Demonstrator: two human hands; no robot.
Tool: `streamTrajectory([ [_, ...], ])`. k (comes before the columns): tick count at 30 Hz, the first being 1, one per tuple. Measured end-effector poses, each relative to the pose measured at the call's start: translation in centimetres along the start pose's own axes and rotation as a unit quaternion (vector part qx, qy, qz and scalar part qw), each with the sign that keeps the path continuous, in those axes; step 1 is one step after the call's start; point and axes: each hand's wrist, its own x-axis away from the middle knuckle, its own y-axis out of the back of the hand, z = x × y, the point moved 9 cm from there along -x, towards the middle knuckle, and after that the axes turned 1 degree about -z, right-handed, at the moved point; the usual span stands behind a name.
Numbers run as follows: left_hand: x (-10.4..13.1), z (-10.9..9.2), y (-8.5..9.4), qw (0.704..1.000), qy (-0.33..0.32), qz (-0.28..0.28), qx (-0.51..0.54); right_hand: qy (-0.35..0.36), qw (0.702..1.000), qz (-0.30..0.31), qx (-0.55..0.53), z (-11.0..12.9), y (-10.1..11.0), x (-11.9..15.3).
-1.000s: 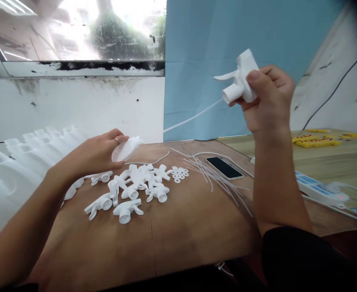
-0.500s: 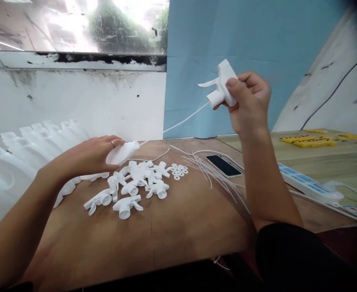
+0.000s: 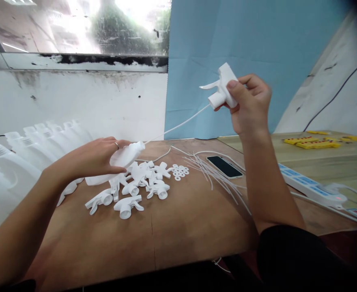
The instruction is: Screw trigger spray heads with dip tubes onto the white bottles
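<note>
My right hand (image 3: 251,101), raised in front of the blue sheet, grips a white spray trigger head (image 3: 227,85) with its lever pointing left. A thin white tube (image 3: 181,123) runs from the head's collar down to the mouth of a white bottle (image 3: 130,153); whether its tip is inside is too small to tell. Wrapped round that tilted bottle is my left hand (image 3: 97,157), thumb below and fingers above. Several loose trigger heads (image 3: 128,206) are piled just below and right of the bottle, beside small white rings (image 3: 179,172).
White bottles (image 3: 29,150) stand in rows at the left. Loose thin tubes (image 3: 218,178), a phone (image 3: 224,166) and a power strip (image 3: 309,186) with cables lie to the right. Yellow pieces (image 3: 315,142) rest on the wooden surface at the far right.
The bottle in my left hand has shifted slightly right, and more of its body shows below the hand. My right hand and the trigger head have hardly moved; the view has shifted slightly.
</note>
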Motion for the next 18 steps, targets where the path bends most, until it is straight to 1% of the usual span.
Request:
streamTrajectory([
  [3,0.0,-1.2,0.5,0.999,-0.008,-0.022,0.026,-0.023,0.999,0.016,-0.032,-0.4,-0.8,0.3],
  [5,0.2,-1.9,0.9,0.997,-0.001,-0.039,0.063,-0.035,0.997,0.033,-0.058,-0.5,-1.7,0.6],
  [8,0.4,-3.0,0.8,0.99,0.007,-0.053,0.131,-0.046,0.992,0.08,-0.086,-0.2,-3.5,1.5],
  [13,0.8,-5.8,0.4,0.965,-0.052,-0.098,0.238,-0.051,0.984,0.15,-0.085,1.4,-6.7,3.7],
  [15,0.9,-6.8,0.2,0.952,-0.074,-0.113,0.275,-0.067,0.98,0.173,-0.075,1.8,-7.8,4.8],
  [16,1.0,-7.3,0.1,0.947,-0.083,-0.112,0.29,-0.078,0.978,0.181,-0.073,1.9,-8.2,5.3],
  [18,1.1,-8.3,-0.5,0.94,-0.094,-0.087,0.317,-0.094,0.974,0.193,-0.076,2.2,-8.9,6.1],
])
